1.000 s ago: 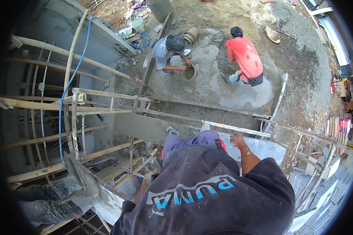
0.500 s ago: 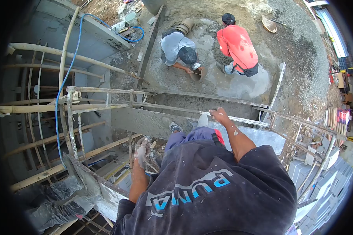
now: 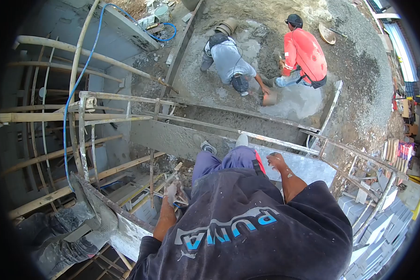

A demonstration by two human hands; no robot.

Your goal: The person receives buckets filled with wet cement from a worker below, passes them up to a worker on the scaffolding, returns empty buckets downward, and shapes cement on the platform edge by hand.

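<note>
My left hand [image 3: 173, 192], coated with grey mortar, is low beside my left hip with its fingers curled. A pale, wooden-looking end [image 3: 176, 169] sticks out just beyond the fingers, and a thin metal edge shows by the palm; what it belongs to is partly hidden. My right hand [image 3: 276, 161] hovers in front of my right hip, fingers loosely bent and nothing visible in them. Beyond it runs a mortar-splashed metal rail [image 3: 270, 139]. My feet stand on a grey ledge [image 3: 168, 139] behind this rail.
Below, one person [image 3: 231, 58] bends over a round bucket [image 3: 269, 97]; another in red [image 3: 305, 56] squats nearby. Bamboo poles [image 3: 44, 116] and a blue hose [image 3: 81, 84] are at left. A mortar-smeared board [image 3: 95, 210] lies lower left, stacked grey blocks [image 3: 375, 238] lower right.
My right hand has drawn back from near the rail toward my hip. My left hand has lowered toward my body. The bending person has shifted right with the bucket; the one in red has turned.
</note>
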